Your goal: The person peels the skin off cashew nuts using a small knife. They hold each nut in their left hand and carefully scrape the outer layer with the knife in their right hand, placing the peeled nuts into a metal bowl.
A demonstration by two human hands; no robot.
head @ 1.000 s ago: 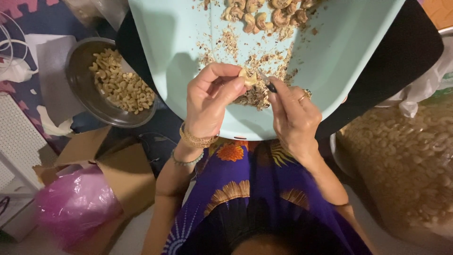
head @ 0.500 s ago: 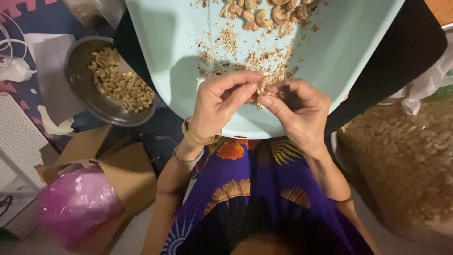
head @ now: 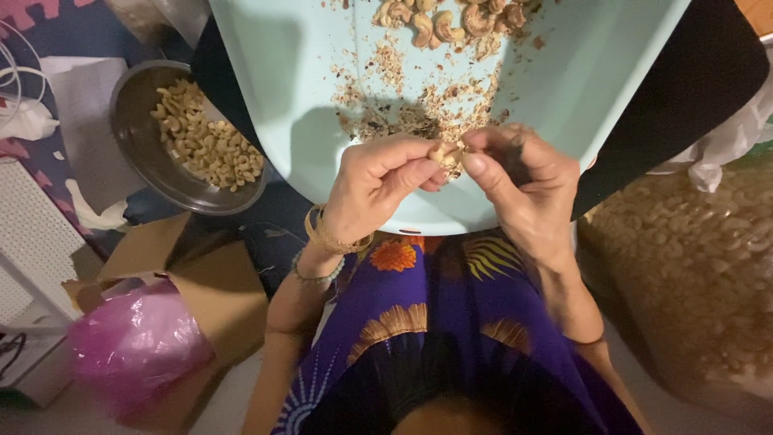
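At frame centre, over pale blue plastic tray (head: 322,105): left hand (head: 374,185) and right hand (head: 523,189), fingers pinched shut, jointly gripping small pale cashew nut (head: 447,153). Round steel bowl of peeled cashews (head: 137,121) upper left.

- The pale blue tray (head: 596,89) looks like smooth matt plastic, dusted with dry, flaky husk crumbs (head: 419,113).
- The bowl (head: 133,129) is dull grey metal with a faint sheen.
- The box (head: 217,290) is rough brown cardboard.
- The pink bag (head: 137,346) is thin, glossy, crinkled plastic.
- The patterned skirt (head: 435,322) is soft matt cloth.
- The bangles (head: 326,238) shine like gold metal.
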